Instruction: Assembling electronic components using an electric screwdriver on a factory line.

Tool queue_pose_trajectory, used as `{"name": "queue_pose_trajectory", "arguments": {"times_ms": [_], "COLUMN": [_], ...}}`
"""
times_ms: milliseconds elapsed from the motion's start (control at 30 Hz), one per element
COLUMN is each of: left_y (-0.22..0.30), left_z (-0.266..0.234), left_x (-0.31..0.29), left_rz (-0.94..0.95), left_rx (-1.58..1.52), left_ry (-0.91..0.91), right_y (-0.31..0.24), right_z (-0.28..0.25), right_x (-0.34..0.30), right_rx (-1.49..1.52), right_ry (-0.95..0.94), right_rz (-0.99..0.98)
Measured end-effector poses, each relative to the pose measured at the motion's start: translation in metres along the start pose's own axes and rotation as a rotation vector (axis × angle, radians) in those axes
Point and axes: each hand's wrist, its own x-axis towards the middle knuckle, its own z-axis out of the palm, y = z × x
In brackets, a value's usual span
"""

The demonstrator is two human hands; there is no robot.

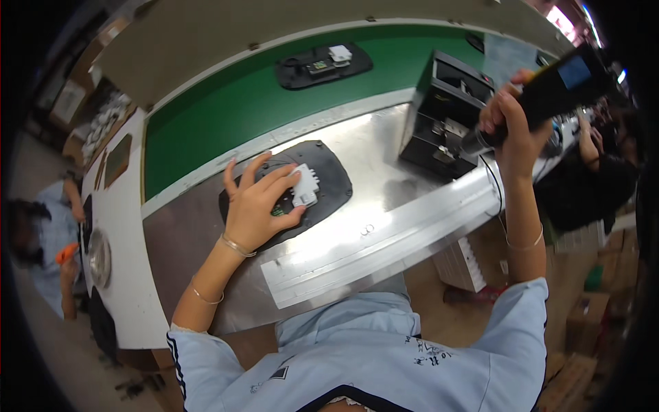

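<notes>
My left hand (255,206) is closed at the fingertips around a white plastic block (306,187) with a notched edge. That block rests on a black rounded panel (334,170), where a bit of green circuit board shows beside my thumb. Raised at the right, my right hand (516,130) grips a black electric screwdriver (566,81) with a small screen. Its tip end points down and left at a black box-shaped screw feeder (439,103) with metal parts on its front. The exact contact between tip and feeder cannot be made out.
A second black panel (288,77) with a white block lies on the green mat (199,144) behind. A long metal rail (371,255) runs along the bench's near edge. Co-workers are at the far left, by a white table (127,288), and far right. Cartons (583,323) stand lower right.
</notes>
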Motion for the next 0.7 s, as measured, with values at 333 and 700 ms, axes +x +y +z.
{"name": "queue_pose_trajectory", "arguments": {"times_ms": [333, 700], "left_y": [0.003, -0.015], "left_z": [0.001, 0.003], "left_x": [-0.001, 0.003], "left_rz": [0.012, 0.098], "left_rx": [-0.035, -0.235], "left_ry": [-0.011, -0.042], "right_y": [0.006, 0.015], "right_z": [0.006, 0.011], "right_x": [-0.001, 0.000], "right_rx": [-0.092, -0.073], "right_ry": [-0.004, -0.053], "right_rz": [-0.085, 0.001]}}
